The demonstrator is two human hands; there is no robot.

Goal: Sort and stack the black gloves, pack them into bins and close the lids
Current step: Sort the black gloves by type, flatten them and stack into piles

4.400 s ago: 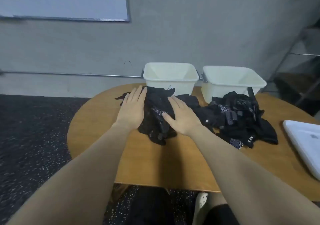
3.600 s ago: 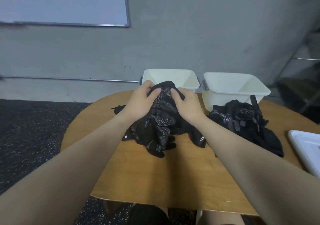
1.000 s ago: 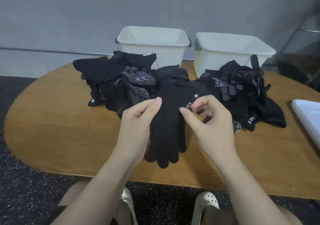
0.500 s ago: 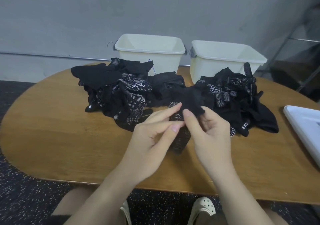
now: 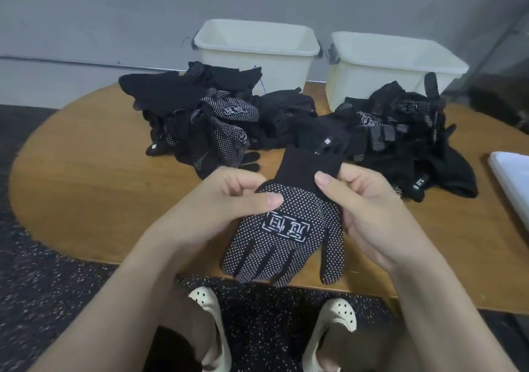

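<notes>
My left hand (image 5: 226,200) and right hand (image 5: 369,208) both pinch one dotted glove (image 5: 286,228) at its cuff, fingers hanging over the surface (image 5: 86,171) edge. Glove piles (image 5: 206,119) lie before two open bins (image 5: 257,48).

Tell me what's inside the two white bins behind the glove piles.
Both look empty as far as they show: the left bin reveals bare inner walls, the right bin a bare interior. Their floors are hidden by the near rims, so anything lying flat there cannot be seen.
</notes>
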